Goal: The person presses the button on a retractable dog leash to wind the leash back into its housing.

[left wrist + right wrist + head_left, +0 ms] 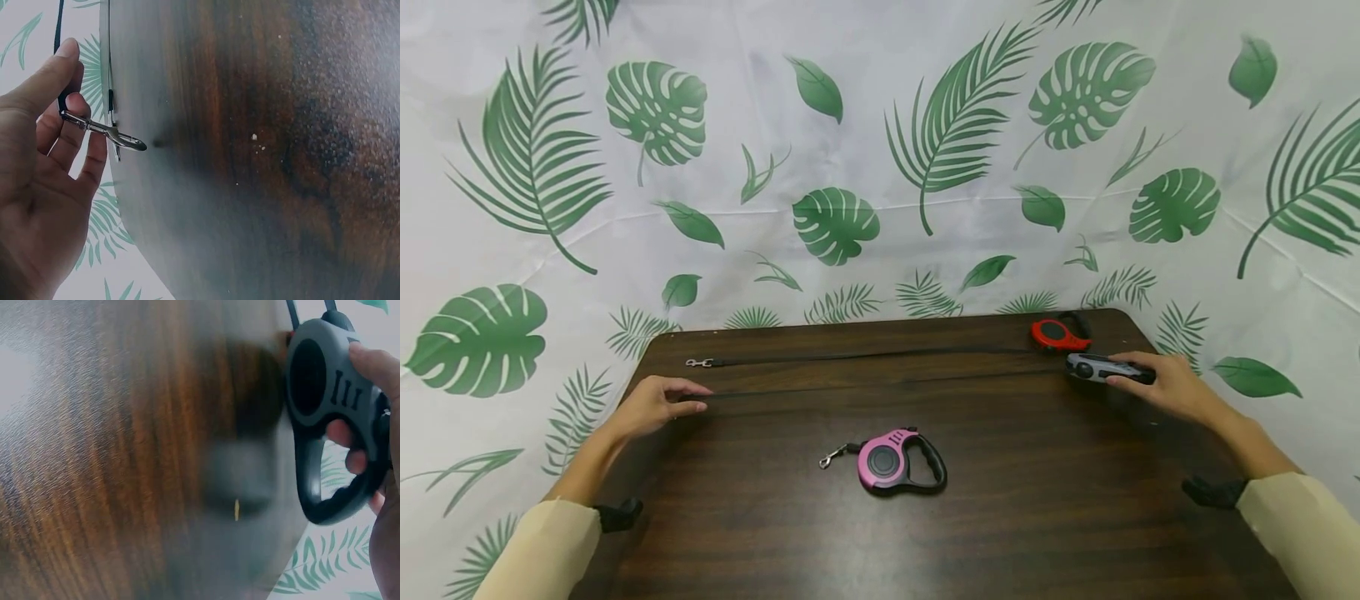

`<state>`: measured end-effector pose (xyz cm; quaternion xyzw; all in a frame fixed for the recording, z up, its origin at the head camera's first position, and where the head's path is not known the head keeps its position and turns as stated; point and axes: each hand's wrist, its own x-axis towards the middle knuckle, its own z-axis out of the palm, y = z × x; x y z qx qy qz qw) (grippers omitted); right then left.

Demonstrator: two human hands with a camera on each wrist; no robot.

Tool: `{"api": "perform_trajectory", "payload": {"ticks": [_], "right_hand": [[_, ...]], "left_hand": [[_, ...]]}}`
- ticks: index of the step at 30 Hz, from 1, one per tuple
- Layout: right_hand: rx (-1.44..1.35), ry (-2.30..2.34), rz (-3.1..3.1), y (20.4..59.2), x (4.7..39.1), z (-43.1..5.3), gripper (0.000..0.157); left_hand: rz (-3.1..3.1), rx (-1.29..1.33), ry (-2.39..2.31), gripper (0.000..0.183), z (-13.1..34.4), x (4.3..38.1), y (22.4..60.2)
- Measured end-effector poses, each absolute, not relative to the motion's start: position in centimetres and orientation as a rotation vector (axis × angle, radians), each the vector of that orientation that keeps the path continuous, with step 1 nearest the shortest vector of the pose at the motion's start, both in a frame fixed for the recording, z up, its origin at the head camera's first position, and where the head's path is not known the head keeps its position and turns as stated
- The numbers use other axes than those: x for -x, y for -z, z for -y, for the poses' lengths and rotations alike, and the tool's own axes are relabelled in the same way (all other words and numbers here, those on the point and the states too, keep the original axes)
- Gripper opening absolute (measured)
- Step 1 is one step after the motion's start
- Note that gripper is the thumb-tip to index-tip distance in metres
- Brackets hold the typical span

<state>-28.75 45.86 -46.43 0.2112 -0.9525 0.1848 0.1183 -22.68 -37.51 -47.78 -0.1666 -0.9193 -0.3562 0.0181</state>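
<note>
In the head view my right hand [1172,385] grips a grey and black retractable dog leash [1097,368] above the table's right side. The right wrist view shows fingers through its black handle [309,478] and the thumb on the grey casing. Its thin black cord [880,384] runs out straight to my left hand [651,406]. There the thumb and finger pinch the strap [59,28], and a metal snap hook [103,129] dangles below them. Behind lies a red retractable leash [1051,333], its cord drawn out leftward to another snap hook [699,362].
A pink and black retractable leash [883,461] lies at the middle of the dark wooden table [760,517], its short clip [831,457] pointing left. A white cloth with green leaves [865,100] hangs behind and around the table.
</note>
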Motion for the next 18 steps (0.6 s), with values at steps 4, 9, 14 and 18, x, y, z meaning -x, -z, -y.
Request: {"api": "perform_trajectory", "payload": {"ticks": [4,9,14,18], "right_hand": [[-0.501,-0.646,2.852,45.7,29.1,-45.8,0.041],[-0.378,-0.685,2.91,45.0,29.5,-45.8,0.044],[-0.291,-0.818,2.975,44.5,29.5,-46.0,0.052],[-0.25,-0.96,3.023,44.3,29.5,-46.4,0.051]], "left_hand": [[2.846,0.482,1.113,0.017,37.5,22.7,47.6],[2.854,0.449,1.115,0.016,37.6,22.7,47.6],[2.902,0.415,1.088,0.016,37.9,22.7,47.6],[2.904,0.404,1.121,0.017,38.2,22.7,47.3]]}}
